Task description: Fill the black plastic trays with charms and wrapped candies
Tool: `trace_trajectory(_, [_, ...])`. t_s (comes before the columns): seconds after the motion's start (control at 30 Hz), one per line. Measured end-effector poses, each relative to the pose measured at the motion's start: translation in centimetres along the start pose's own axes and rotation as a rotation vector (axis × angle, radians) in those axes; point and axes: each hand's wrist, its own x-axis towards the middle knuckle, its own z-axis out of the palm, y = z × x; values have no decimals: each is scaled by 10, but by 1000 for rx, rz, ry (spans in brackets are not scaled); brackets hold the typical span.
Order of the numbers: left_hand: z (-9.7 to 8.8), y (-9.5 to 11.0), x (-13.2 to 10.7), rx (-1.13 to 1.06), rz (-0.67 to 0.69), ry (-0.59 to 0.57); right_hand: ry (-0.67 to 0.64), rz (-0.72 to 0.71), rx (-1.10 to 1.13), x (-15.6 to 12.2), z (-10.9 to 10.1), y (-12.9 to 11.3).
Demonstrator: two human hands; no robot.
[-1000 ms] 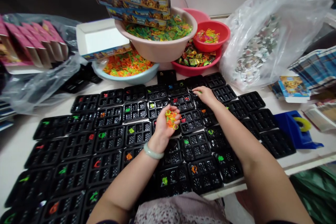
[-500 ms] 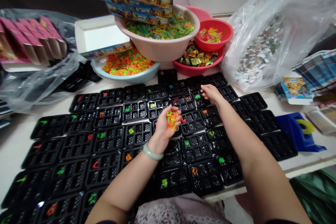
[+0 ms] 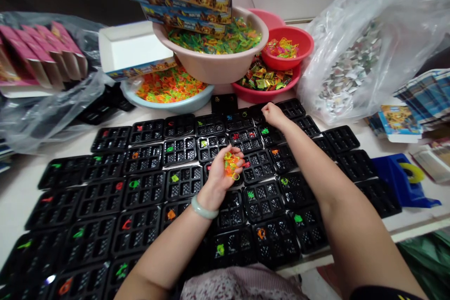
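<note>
My left hand (image 3: 221, 168) is palm up with fingers curled round a small heap of orange and yellow-green plastic toys (image 3: 231, 163), some of them ring-shaped. My right hand (image 3: 274, 115) reaches further out, its fingers closed over a black compartment tray (image 3: 256, 113) in the back row; whatever the fingertips hold is hidden. Rows of such black trays cover the table under both arms. Many carry one small bright toy in a compartment, such as a green piece (image 3: 265, 131) just below my right hand and an orange one (image 3: 260, 233) near the front.
Behind the trays stand a blue basin (image 3: 168, 107) of orange toys, a pink basin (image 3: 214, 63) of green pieces with printed boxes stacked over it, and red bowls (image 3: 309, 47). A clear plastic bag (image 3: 316, 79) and a blue tape dispenser (image 3: 390, 183) are at right.
My right hand has moved slightly up and left, from above the tray with the green piece to the tray behind it. My left hand has stayed almost in place.
</note>
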Motion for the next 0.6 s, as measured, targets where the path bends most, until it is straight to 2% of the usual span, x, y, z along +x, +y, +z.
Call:
trace_trajectory(0.1, [-2, 0, -2, 8, -1, 9, 18, -211, -58, 12, 8, -11])
trace_trajectory(0.2, [-6, 3, -4, 9, 2, 16, 10, -296, -110, 20, 14, -15])
trace_trajectory(0.33, [-11, 6, -7, -6, -4, 10, 12, -299, 2, 26, 20, -8])
trace_trajectory(0.47, [-12, 7, -6, -16, -11, 13, 14, -221, 171, 26, 20, 1])
trace_trajectory(0.6, [-12, 5, -6, -25, -23, 16, -7, -220, 203, 22, 18, 5])
